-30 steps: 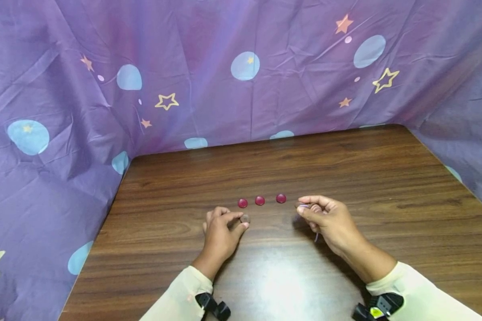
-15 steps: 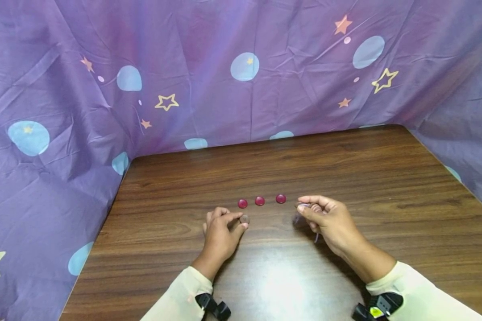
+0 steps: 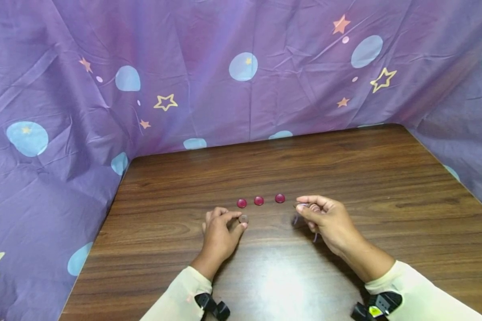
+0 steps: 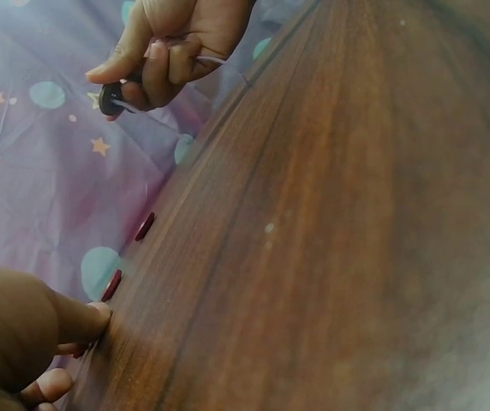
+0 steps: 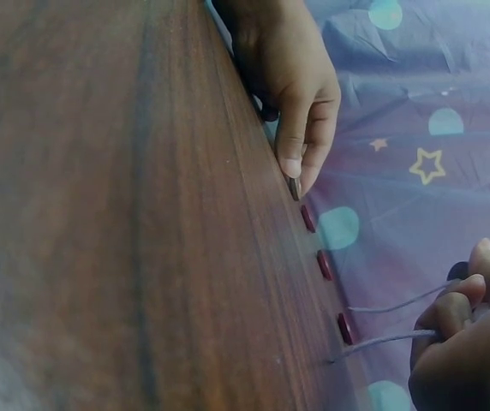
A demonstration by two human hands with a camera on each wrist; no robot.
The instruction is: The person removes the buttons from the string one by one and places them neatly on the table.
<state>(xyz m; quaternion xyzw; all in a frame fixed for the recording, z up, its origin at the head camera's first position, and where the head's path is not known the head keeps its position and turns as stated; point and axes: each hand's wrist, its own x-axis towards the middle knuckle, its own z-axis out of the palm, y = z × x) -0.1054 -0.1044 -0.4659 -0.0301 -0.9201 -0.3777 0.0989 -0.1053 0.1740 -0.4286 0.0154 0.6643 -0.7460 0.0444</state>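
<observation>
Between thumb and index finger, my left hand [image 3: 220,236] pinches the edge of a brown button [image 3: 243,219] on the wooden table. My right hand [image 3: 332,225] is lifted a little above the table to the right, its other fingers curled in. It pinches a dark button [image 4: 110,99] with a pale lavender string [image 5: 386,340] through it. In the right wrist view, two lengths of the string hang out from this hand. Beyond the hands lie three dark red buttons in a row: a left one [image 3: 242,203], a middle one [image 3: 259,201] and a right one [image 3: 280,198].
The brown wood-grain table [image 3: 176,178] reaches back to a purple curtain [image 3: 205,58] with stars and blue dots, which also hangs along both sides. Bright light reflects off the tabletop near the front. Each sleeved wrist wears a black camera mount.
</observation>
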